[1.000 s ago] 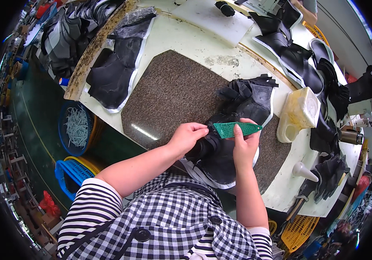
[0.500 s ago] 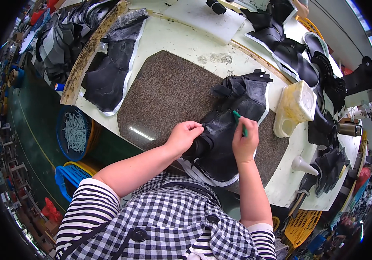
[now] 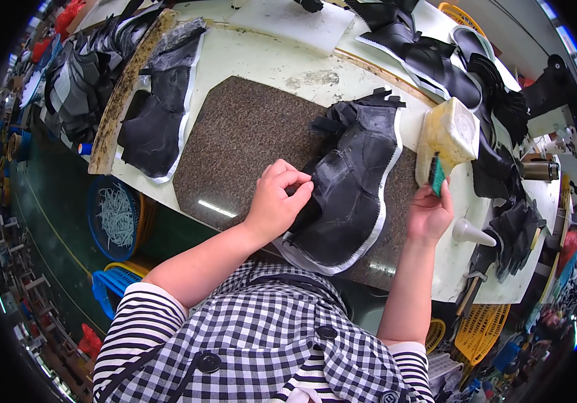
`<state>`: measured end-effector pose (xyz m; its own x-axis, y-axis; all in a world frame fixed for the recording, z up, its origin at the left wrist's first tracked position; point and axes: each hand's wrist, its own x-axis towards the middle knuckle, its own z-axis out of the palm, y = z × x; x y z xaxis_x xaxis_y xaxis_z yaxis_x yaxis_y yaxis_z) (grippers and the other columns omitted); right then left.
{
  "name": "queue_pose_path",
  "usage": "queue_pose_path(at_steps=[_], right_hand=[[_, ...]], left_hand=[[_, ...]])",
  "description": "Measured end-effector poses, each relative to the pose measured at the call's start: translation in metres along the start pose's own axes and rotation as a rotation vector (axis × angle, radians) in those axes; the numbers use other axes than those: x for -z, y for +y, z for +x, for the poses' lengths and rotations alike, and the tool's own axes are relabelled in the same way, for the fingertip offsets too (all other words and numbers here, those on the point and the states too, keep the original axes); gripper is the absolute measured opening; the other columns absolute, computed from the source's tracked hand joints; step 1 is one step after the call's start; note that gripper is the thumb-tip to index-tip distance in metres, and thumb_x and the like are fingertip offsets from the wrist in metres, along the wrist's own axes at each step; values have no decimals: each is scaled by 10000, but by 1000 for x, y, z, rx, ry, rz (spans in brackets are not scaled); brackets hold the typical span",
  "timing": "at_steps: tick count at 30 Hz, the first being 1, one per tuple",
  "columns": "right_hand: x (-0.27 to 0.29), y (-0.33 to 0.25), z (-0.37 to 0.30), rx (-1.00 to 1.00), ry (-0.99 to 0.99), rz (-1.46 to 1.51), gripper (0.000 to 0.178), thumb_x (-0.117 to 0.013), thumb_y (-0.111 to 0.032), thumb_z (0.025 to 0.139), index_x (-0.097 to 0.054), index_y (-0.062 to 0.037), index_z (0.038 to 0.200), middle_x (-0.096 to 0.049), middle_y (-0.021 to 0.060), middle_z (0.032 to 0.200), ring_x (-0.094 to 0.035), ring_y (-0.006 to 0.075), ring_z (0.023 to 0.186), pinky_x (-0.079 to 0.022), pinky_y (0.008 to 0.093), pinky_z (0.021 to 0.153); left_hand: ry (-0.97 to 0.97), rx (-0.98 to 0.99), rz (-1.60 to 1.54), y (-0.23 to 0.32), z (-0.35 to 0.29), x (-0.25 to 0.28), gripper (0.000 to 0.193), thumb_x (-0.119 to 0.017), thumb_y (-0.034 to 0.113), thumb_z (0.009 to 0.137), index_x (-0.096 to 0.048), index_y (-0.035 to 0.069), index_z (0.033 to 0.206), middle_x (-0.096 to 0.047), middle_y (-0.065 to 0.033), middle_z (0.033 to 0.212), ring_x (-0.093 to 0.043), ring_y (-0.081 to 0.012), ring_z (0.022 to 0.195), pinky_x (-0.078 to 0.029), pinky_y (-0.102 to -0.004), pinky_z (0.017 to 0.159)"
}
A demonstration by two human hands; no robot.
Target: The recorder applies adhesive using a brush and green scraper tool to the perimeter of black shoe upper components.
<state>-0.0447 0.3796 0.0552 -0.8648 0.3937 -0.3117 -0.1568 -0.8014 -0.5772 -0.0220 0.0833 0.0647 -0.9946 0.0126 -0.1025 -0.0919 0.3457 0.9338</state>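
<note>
Right hand [image 3: 429, 213]: closed around a green spreader [image 3: 438, 178] at the yellowed container [image 3: 461, 131]; contact unclear.
Left hand [image 3: 278, 197]: fingertips together, pinching the black piece [image 3: 355, 195] by its left edge.
Black piece: lying on the speckled slab [image 3: 248, 127].

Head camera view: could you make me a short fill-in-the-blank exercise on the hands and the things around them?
The flat tool in the right hand is mostly ____.
The left hand is at the edge of a white-edged piece whose main colour is ____.
The yellowish container stands to the ____ of that piece in the picture.
Pale strips lie in a round basket coloured ____.

Missing words: green; black; right; blue.
</note>
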Motion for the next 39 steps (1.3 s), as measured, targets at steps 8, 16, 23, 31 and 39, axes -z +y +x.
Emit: queue_pose_path(at_steps=[8, 16, 23, 31, 39], right_hand=[[-10, -5, -21, 173, 38, -248, 300, -556, -76, 933, -491, -42, 1224, -630, 107, 1035, -659, 188, 901, -574, 304, 743], [85, -56, 15, 66, -57, 98, 164, -570, -124, 928, -626, -9, 1030, -695, 136, 928, -683, 203, 764, -589, 300, 712], [99, -64, 3, 163, -19, -7, 176, -544, -106, 949, -600, 12, 1067, -678, 140, 959, -675, 209, 786, -585, 281, 732], [90, -61, 6, 144, -124, -26, 185, -534, -98, 952, -589, 15, 1087, -672, 143, 996, -676, 221, 860, -577, 308, 799], [75, -51, -4, 187, 53, -110, 225, -510, -102, 961, -578, -26, 1162, -666, 108, 1012, -651, 176, 758, -571, 297, 732]], left_hand=[[-72, -102, 313, 2, -12, -1, 328, -661, 410, 838, -667, 103, 954, -569, -64, 1012, -518, -271, 1041, -357, -433, 907], [9, -376, 371, 27, -7, -9, 215, -651, 240, 761, -635, 69, 891, -620, -101, 943, -559, -292, 990, -400, -464, 844], [-22, -250, 100, 72, 51, 52, 215, -532, 128, 927, -529, 7, 1106, -643, -220, 946, -627, -371, 932, -489, -405, 809], [279, -618, 128, 137, 119, 168, 227, -560, 83, 874, -583, 3, 1086, -650, -212, 992, -628, -350, 944, -487, -394, 846], [500, -374, -364, 139, 119, 276, 234, -495, 18, 933, -508, -61, 1153, -660, -140, 974, -643, -175, 851, -519, -292, 803]])
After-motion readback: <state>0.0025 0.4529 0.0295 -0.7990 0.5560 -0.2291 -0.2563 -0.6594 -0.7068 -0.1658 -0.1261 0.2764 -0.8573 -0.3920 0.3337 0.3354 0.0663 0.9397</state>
